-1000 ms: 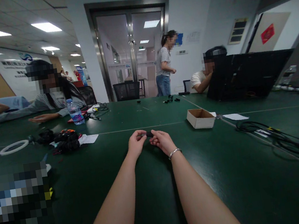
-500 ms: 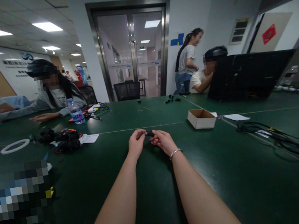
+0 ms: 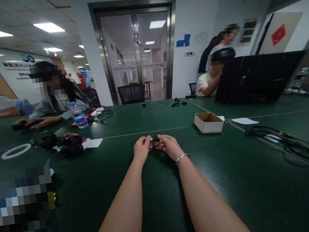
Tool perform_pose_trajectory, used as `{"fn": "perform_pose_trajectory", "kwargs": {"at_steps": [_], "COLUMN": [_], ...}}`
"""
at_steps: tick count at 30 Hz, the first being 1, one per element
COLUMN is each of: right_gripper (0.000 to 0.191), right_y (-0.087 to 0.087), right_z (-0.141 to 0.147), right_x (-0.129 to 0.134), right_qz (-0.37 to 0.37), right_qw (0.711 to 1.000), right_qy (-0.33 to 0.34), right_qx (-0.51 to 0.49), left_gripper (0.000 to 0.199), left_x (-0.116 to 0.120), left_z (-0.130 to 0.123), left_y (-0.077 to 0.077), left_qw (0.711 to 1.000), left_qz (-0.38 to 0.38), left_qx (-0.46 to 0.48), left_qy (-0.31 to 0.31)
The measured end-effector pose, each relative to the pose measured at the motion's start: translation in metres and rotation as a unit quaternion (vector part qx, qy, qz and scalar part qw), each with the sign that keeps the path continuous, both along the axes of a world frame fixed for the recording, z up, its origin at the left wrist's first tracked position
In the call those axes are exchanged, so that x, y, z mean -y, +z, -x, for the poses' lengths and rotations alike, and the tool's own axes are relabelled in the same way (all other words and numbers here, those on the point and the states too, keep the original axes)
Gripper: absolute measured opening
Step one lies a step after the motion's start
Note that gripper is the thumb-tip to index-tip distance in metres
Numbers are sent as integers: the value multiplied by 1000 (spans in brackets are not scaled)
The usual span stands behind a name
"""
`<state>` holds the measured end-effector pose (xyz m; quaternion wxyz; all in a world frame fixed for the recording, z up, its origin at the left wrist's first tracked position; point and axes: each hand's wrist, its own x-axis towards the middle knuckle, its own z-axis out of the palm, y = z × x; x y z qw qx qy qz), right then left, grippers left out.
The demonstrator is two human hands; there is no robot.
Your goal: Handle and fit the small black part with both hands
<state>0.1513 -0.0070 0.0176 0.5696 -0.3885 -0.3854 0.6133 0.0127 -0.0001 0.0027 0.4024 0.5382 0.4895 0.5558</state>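
Observation:
Between my two hands, above the green table (image 3: pixel 166 192), is a small black object (image 3: pixel 155 138) with a light, metallic-looking end on its left. My right hand (image 3: pixel 169 146), with a silver bracelet at the wrist, pinches the black part between thumb and fingers. The fingertips of my left hand (image 3: pixel 143 149) are closed at the light end; what exactly they grip is too small to make out. An open cardboard box (image 3: pixel 208 126) sits to the right, beyond my hands.
At the left lie black gear (image 3: pixel 70 144), a white ring (image 3: pixel 16 151) and a water bottle (image 3: pixel 78 115). Coiled black cables (image 3: pixel 289 142) and a large black panel (image 3: pixel 259 79) are at the right. Small black pieces (image 3: pixel 178 102) lie farther back. Several people are around the table.
My left hand has shifted very slightly, and my right hand still holds the black object. A standing person has moved right, behind the seated one. At left, a person's hands now hold a dark object.

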Motion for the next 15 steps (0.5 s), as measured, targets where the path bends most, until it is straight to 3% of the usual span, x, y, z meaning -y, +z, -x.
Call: {"fn": "perform_pose_trajectory", "kwargs": {"at_steps": [4, 8, 12, 15], "right_gripper": [12, 13, 13, 11], "right_y": [-1, -2, -2, -2], "right_z": [-1, -1, 0, 0], "right_x": [-1, -1, -1, -1], "right_qz": [0, -4, -4, -2], "right_qw": [1000, 1000, 1000, 1000], "right_qy": [2, 3, -1, -1], "right_qx": [-2, -5, -2, -2], "left_gripper": [24, 28, 34, 30], "left_x": [-2, -2, -1, 0], "left_z": [0, 1, -1, -2], "left_y": [-4, -4, -2, 0], "left_qw": [998, 1000, 999, 1000], "left_qz": [-58, -5, -34, -6], "left_qx": [-4, 6, 11, 19], "left_qy": [5, 0, 3, -9]}}
